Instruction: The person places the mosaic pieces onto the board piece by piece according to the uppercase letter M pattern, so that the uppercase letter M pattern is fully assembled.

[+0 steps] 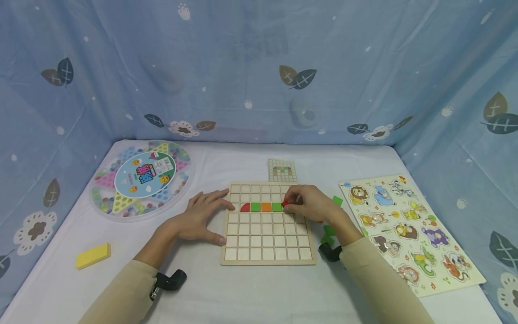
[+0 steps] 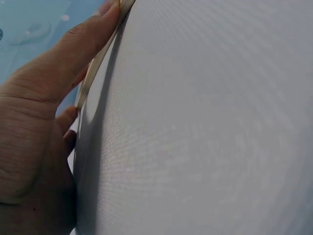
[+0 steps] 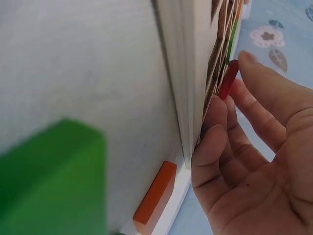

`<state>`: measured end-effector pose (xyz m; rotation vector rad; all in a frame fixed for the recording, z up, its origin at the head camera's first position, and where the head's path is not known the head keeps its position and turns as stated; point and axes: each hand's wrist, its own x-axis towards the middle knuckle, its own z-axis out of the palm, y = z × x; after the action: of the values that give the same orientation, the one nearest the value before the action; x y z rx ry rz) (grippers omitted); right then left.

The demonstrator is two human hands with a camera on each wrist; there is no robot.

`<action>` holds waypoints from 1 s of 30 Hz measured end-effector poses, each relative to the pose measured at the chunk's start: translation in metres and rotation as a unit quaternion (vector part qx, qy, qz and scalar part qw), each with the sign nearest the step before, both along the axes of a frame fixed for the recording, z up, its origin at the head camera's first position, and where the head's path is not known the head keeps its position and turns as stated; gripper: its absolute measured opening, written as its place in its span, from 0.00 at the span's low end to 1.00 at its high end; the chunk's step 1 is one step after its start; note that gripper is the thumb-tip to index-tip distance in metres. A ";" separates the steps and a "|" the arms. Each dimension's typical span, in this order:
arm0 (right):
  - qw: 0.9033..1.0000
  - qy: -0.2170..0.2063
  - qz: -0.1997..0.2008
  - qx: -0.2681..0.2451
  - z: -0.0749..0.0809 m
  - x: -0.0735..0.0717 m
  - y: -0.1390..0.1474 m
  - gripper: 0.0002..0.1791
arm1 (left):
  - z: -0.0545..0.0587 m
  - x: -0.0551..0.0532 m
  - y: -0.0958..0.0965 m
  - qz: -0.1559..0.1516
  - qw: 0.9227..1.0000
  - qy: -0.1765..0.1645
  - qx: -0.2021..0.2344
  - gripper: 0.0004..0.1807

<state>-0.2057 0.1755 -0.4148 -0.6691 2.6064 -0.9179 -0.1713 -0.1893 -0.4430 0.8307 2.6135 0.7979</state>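
Note:
A wooden grid board (image 1: 267,256) lies flat on the white table. One row of it holds a red rounded piece (image 1: 245,207), a green square (image 1: 256,207), an orange square (image 1: 266,207) and another green square (image 1: 277,207). At the right end of this row, my right hand (image 1: 313,203) pinches a red piece (image 3: 228,81) between thumb and fingers, at the grid's surface. Its exact shape is partly hidden by the fingers. My left hand (image 1: 198,218) has its fingers spread, thumb and fingertips touching the board's left edge.
Green pieces (image 1: 329,230) and an orange piece (image 3: 156,196) lie right of the board. Behind it is a small pattern card (image 1: 282,171). A round game box (image 1: 141,180) and a yellow block (image 1: 93,256) are at left, an animal puzzle board (image 1: 408,234) at right.

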 end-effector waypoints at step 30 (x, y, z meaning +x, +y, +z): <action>0.999 0.020 0.000 0.031 0.002 0.003 0.001 0.02 | -0.002 -0.001 -0.002 -0.005 1.000 0.006 0.004 0.46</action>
<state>-0.2024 0.1761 -0.4126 -0.6770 2.6581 -0.8280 -0.1723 -0.1918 -0.4452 0.8544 2.6158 0.8043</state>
